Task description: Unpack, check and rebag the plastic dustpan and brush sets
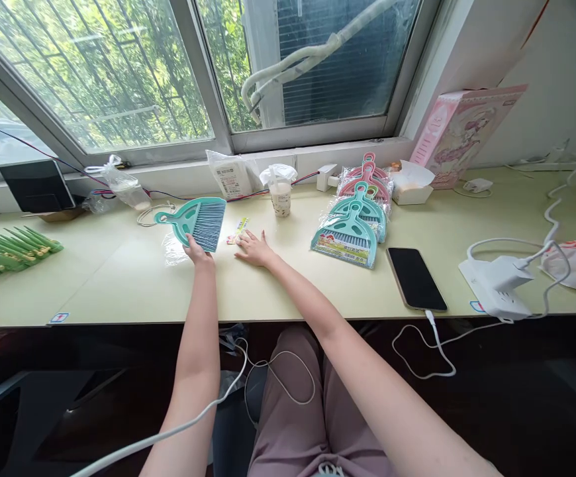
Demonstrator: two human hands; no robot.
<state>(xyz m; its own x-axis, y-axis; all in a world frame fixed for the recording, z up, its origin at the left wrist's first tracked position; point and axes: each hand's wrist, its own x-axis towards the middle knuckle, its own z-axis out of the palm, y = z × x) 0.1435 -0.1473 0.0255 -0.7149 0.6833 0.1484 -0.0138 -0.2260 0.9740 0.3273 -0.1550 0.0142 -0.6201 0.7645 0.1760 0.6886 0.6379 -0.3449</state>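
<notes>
In my left hand (200,254) is a teal dustpan with a small brush (207,224), raised above the table with its bristles facing me. The fingers are closed on its lower edge, partly hidden behind it. My right hand (255,250) lies on the table, fingers spread, the tips touching a small colourful card (240,228). Part of that card is covered by the fingers. A crumpled clear plastic wrapper (175,252) lies beneath and left of the dustpan. To the right, wrapped teal dustpan sets (346,232) overlap wrapped pink ones (367,173).
A lidded cup (281,197) stands behind my right hand. A phone (416,278) charges near the front edge, beside a white power strip (494,288) with looping cables. Green stick-like items (12,250) lie at far left. A tissue box (414,189) and pink box (467,136) stand back right.
</notes>
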